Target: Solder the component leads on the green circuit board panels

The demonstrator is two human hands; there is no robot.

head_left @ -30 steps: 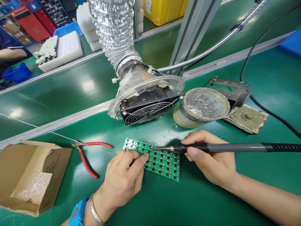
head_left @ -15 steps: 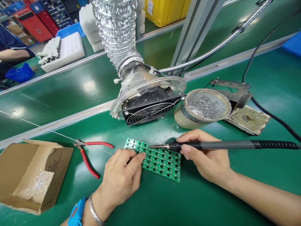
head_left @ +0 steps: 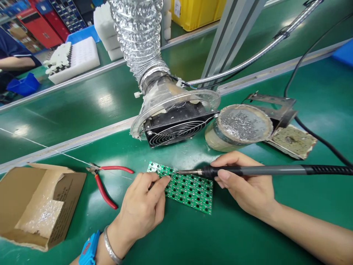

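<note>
My right hand [head_left: 244, 184] is closed around the dark handle of a soldering iron [head_left: 275, 170], whose tip points left over the upper part of a green circuit board [head_left: 190, 189]. The board is covered in rows of black round holes and small pads. At its left end, my left hand [head_left: 146, 206] is closed in a pinch, fingertips close to the iron's tip. A thin solder wire [head_left: 55, 149] runs from the left edge of the view into this hand. Something dark shows between its fingers, mostly hidden.
Red-handled cutters [head_left: 103, 189] and an open cardboard box [head_left: 66, 209] lie to the left. Beyond the board hangs a fume extractor fan [head_left: 179, 132]. A solder-crusted round container [head_left: 242, 123], an iron stand [head_left: 284, 110] and a sponge tray [head_left: 293, 140] stand right. A co-worker's arm [head_left: 19, 63] shows far left.
The soldering iron and my right hand have shifted slightly to the right. My left hand stays pinched at the board's left end. The whole view has moved a touch.
</note>
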